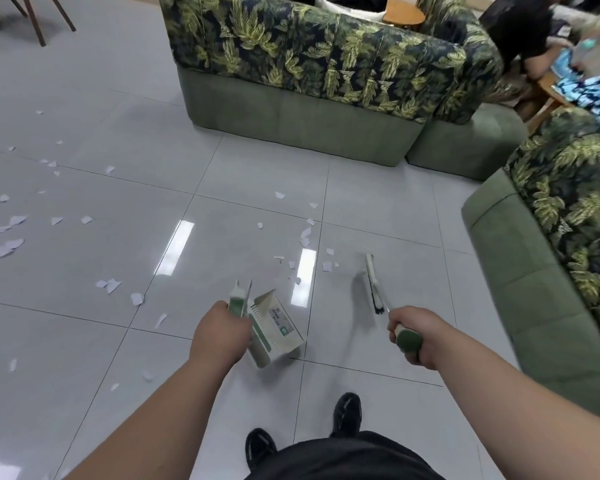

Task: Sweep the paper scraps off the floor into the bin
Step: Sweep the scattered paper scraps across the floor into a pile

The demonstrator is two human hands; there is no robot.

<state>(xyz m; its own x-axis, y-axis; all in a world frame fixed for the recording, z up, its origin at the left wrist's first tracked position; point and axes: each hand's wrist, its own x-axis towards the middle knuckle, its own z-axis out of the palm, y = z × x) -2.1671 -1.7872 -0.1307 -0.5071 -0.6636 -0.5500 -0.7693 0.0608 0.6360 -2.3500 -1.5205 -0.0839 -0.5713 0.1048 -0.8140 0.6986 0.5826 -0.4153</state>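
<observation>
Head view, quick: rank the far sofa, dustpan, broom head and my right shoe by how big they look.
1. far sofa
2. dustpan
3. broom head and right shoe look about alike. The shoe is nearer the camera, so I won't rank them.

Glossy grey tiled floor (118, 98), leaf-print green sofas (309, 81), wooden chair legs (35, 19).

floor (222, 202): glossy grey tiles | white paper scraps (9, 247) scattered left and centre | leaf-print sofas (302, 116) standing far side and right
</observation>
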